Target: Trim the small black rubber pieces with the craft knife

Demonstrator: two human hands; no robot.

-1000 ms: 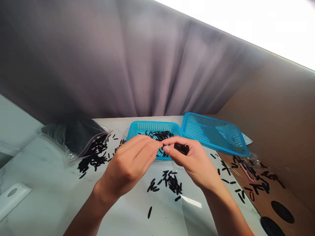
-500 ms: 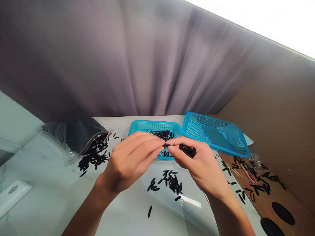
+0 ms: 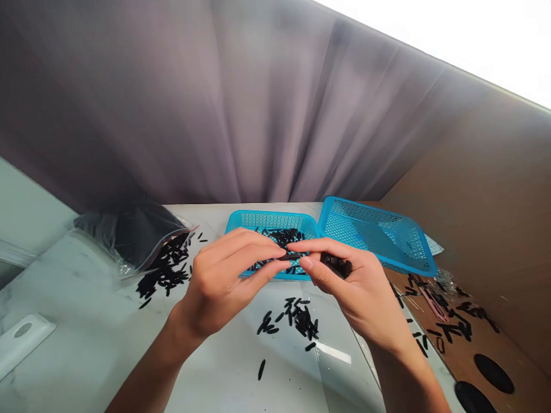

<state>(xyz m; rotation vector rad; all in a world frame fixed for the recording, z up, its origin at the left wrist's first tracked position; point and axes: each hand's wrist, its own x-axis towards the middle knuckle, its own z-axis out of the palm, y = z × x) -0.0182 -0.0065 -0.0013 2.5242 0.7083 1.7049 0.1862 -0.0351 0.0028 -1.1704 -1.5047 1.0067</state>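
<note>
In front of me, my left hand (image 3: 224, 281) pinches one end of a slim black elongated piece (image 3: 294, 257) between thumb and fingertips. The thumb and index finger of my right hand (image 3: 357, 287) are at its other end. A bunch of similar black pieces (image 3: 338, 265) sits in the curl of that hand's fingers. Both hands hover before a blue perforated basket (image 3: 271, 218), partly covering it; more black pieces lie inside. On the tabletop below the hands is a loose pile of black pieces (image 3: 303, 318). What exactly the pieces are cannot be made out.
A clear zip bag (image 3: 133, 232) of black pieces lies at left, spilling some out. Another blue basket (image 3: 379, 229) stands back right. On the brown board at right are a pink tool (image 3: 434, 305), scattered pieces and black ovals (image 3: 494, 373). A white device (image 3: 26, 344) lies far left.
My right hand has moved slightly right, its index finger straighter above the piece. My left thumb and fingers have parted a little, showing more of the black piece between the hands.
</note>
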